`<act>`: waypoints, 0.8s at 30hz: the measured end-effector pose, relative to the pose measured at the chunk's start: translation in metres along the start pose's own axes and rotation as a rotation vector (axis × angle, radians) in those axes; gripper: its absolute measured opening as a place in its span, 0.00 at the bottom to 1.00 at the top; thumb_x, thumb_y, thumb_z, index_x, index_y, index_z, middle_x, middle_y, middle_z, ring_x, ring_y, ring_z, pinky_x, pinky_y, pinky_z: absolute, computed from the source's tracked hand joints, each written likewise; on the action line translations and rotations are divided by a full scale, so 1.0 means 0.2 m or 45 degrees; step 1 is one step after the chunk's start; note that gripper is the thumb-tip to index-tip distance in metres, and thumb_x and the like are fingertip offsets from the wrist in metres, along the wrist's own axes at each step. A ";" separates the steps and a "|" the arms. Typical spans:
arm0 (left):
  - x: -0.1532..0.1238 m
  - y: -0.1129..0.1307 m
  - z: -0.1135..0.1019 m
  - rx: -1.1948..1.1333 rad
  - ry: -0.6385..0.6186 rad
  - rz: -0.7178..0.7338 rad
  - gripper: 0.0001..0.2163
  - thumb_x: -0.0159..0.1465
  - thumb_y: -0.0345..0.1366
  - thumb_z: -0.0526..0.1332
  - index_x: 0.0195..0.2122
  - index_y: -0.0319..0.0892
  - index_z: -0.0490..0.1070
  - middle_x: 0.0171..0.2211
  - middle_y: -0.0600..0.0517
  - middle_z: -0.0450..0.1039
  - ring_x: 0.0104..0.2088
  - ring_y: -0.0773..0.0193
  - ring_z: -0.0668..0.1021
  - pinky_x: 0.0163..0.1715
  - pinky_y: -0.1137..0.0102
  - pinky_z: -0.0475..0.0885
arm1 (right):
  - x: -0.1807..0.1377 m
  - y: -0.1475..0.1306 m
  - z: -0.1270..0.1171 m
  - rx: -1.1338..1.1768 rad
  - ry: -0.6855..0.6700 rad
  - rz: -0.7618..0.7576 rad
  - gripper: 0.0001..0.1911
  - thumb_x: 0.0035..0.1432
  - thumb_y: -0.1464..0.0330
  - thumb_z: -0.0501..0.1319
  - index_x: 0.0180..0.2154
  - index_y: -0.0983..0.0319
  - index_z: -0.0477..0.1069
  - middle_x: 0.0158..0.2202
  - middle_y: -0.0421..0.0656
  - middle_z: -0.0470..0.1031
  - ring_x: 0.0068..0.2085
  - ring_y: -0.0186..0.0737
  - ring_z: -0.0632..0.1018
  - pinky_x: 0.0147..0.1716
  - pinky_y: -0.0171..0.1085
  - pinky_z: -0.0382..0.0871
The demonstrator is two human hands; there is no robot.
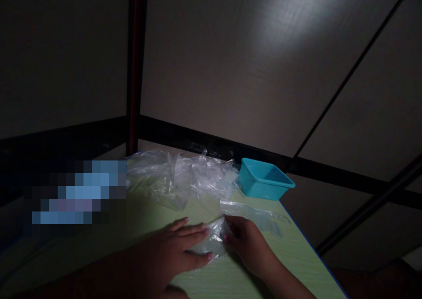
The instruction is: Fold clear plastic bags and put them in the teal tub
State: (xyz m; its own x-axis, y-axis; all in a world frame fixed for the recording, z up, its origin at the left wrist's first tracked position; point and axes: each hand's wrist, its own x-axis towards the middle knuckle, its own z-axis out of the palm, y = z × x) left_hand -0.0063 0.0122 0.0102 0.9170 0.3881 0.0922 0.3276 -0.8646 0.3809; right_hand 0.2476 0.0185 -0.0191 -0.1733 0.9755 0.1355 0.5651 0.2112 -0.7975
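Observation:
A small clear plastic bag [216, 237] lies on the light green table between my hands. My left hand [180, 248] rests flat with its fingers spread, the fingertips touching the bag's left side. On the other side, my right hand [247, 242] has its fingers bent and pinches the bag's right edge. Just beyond my right hand, another flat clear bag [257, 213] lies on the tabletop. Farther back sits a heap of crumpled clear plastic bags [198, 176].
A turquoise plastic basin [267, 180] stands at the table's back right, near its edge. The light green table [296, 264] has a blue edge along the right. Dark panelled walls [214, 70] rise behind. A blurred-out bluish patch [85, 187] is at the left.

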 end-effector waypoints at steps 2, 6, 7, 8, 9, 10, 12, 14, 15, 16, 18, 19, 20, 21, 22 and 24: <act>0.00 0.00 0.00 -0.020 0.000 0.009 0.31 0.60 0.48 0.58 0.62 0.53 0.48 0.64 0.48 0.43 0.62 0.47 0.51 0.58 0.47 0.45 | 0.00 0.00 0.00 0.051 -0.025 0.012 0.06 0.45 0.71 0.60 0.30 0.65 0.72 0.27 0.40 0.73 0.30 0.38 0.70 0.28 0.31 0.63; 0.00 0.00 0.00 -0.029 -0.007 -0.002 0.31 0.59 0.47 0.59 0.62 0.53 0.49 0.64 0.47 0.43 0.61 0.46 0.52 0.57 0.46 0.43 | 0.00 -0.02 0.00 0.173 -0.071 0.078 0.08 0.48 0.68 0.60 0.31 0.67 0.72 0.27 0.42 0.73 0.29 0.37 0.70 0.27 0.32 0.62; 0.00 0.00 0.00 -0.031 -0.013 -0.012 0.31 0.59 0.47 0.59 0.62 0.53 0.49 0.64 0.47 0.42 0.61 0.46 0.51 0.57 0.46 0.43 | 0.00 -0.02 0.00 0.193 -0.088 0.087 0.09 0.48 0.67 0.59 0.30 0.67 0.72 0.27 0.42 0.72 0.28 0.37 0.70 0.27 0.32 0.62; -0.01 0.00 0.01 -0.040 -0.013 -0.015 0.31 0.59 0.47 0.60 0.62 0.53 0.49 0.64 0.47 0.41 0.61 0.46 0.51 0.57 0.46 0.43 | 0.00 -0.02 0.00 0.200 -0.107 0.087 0.09 0.49 0.67 0.59 0.30 0.67 0.72 0.27 0.42 0.72 0.28 0.36 0.70 0.26 0.32 0.62; -0.01 0.00 0.00 -0.052 -0.003 -0.012 0.31 0.59 0.47 0.60 0.62 0.53 0.50 0.64 0.47 0.40 0.61 0.46 0.51 0.57 0.46 0.43 | 0.00 -0.01 0.00 0.194 -0.119 0.081 0.09 0.49 0.66 0.59 0.30 0.66 0.72 0.27 0.42 0.72 0.27 0.36 0.69 0.26 0.32 0.61; -0.01 0.00 0.00 -0.066 0.012 -0.003 0.31 0.59 0.47 0.60 0.62 0.53 0.50 0.64 0.48 0.40 0.61 0.46 0.51 0.57 0.46 0.44 | 0.00 -0.01 0.00 0.174 -0.115 0.073 0.09 0.49 0.66 0.59 0.30 0.66 0.72 0.26 0.41 0.72 0.27 0.35 0.69 0.26 0.32 0.61; -0.01 0.00 0.00 -0.083 0.033 0.022 0.32 0.58 0.46 0.60 0.62 0.53 0.50 0.64 0.48 0.40 0.61 0.46 0.51 0.58 0.47 0.44 | 0.01 0.01 0.00 0.103 -0.066 0.062 0.08 0.49 0.66 0.59 0.30 0.65 0.71 0.25 0.40 0.71 0.26 0.35 0.68 0.25 0.32 0.60; 0.00 0.00 0.00 -0.079 0.031 0.037 0.32 0.58 0.45 0.61 0.62 0.52 0.49 0.64 0.48 0.42 0.61 0.46 0.52 0.58 0.47 0.42 | 0.01 0.02 0.00 0.021 -0.001 0.063 0.08 0.49 0.65 0.60 0.27 0.64 0.68 0.22 0.39 0.67 0.25 0.34 0.66 0.23 0.31 0.58; 0.00 0.00 0.00 -0.074 0.022 0.036 0.32 0.58 0.45 0.61 0.62 0.52 0.49 0.64 0.49 0.44 0.61 0.46 0.52 0.58 0.47 0.42 | 0.01 0.02 0.00 -0.010 0.014 0.062 0.08 0.49 0.64 0.59 0.26 0.63 0.67 0.21 0.38 0.66 0.24 0.33 0.65 0.23 0.31 0.57; 0.00 0.00 0.00 -0.067 0.012 0.031 0.32 0.58 0.46 0.60 0.62 0.53 0.49 0.64 0.49 0.45 0.61 0.46 0.52 0.58 0.47 0.42 | 0.01 0.02 0.00 -0.028 0.021 0.059 0.09 0.50 0.64 0.59 0.25 0.63 0.65 0.21 0.37 0.64 0.24 0.33 0.64 0.23 0.31 0.56; 0.00 0.01 -0.01 -0.053 -0.013 0.016 0.31 0.59 0.47 0.59 0.62 0.53 0.48 0.63 0.48 0.46 0.61 0.46 0.52 0.58 0.46 0.43 | 0.01 0.01 0.00 -0.013 0.017 0.049 0.10 0.51 0.63 0.58 0.25 0.62 0.62 0.21 0.36 0.61 0.24 0.32 0.63 0.22 0.31 0.55; 0.01 0.01 -0.01 -0.046 -0.027 0.007 0.31 0.60 0.47 0.58 0.62 0.53 0.48 0.63 0.48 0.46 0.61 0.46 0.52 0.57 0.46 0.43 | 0.01 0.00 0.00 0.018 0.017 0.042 0.11 0.52 0.62 0.58 0.25 0.62 0.61 0.21 0.36 0.61 0.24 0.32 0.63 0.22 0.30 0.55; 0.01 0.02 -0.02 -0.039 -0.039 -0.007 0.30 0.60 0.48 0.57 0.62 0.53 0.48 0.63 0.48 0.47 0.61 0.46 0.52 0.57 0.45 0.43 | 0.00 -0.01 0.00 0.054 0.021 0.034 0.11 0.52 0.62 0.58 0.25 0.61 0.60 0.21 0.36 0.60 0.24 0.32 0.63 0.22 0.30 0.55; 0.01 0.02 -0.02 -0.033 -0.046 -0.022 0.30 0.60 0.48 0.57 0.62 0.54 0.48 0.63 0.48 0.47 0.61 0.46 0.52 0.57 0.45 0.43 | 0.00 -0.02 0.01 0.088 0.028 0.026 0.12 0.52 0.62 0.58 0.24 0.61 0.60 0.22 0.36 0.61 0.25 0.32 0.63 0.23 0.30 0.55; 0.01 0.03 -0.02 -0.029 -0.049 -0.035 0.30 0.60 0.49 0.57 0.62 0.54 0.48 0.63 0.48 0.47 0.61 0.46 0.53 0.57 0.44 0.43 | 0.00 -0.03 0.01 0.118 0.042 0.015 0.12 0.52 0.61 0.58 0.24 0.61 0.60 0.22 0.36 0.61 0.25 0.33 0.63 0.23 0.30 0.55; 0.01 0.03 -0.03 -0.027 -0.052 -0.049 0.30 0.60 0.49 0.56 0.62 0.54 0.48 0.63 0.48 0.47 0.61 0.46 0.53 0.56 0.44 0.43 | -0.01 -0.05 0.02 0.167 0.077 -0.005 0.13 0.52 0.61 0.59 0.24 0.61 0.59 0.22 0.36 0.61 0.26 0.33 0.63 0.24 0.31 0.56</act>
State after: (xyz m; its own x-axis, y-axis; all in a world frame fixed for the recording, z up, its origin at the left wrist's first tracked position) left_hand -0.0035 0.0091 0.0180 0.9125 0.4072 0.0393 0.3585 -0.8422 0.4027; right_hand 0.2380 0.0144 -0.0136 -0.1241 0.9775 0.1705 0.4534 0.2087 -0.8665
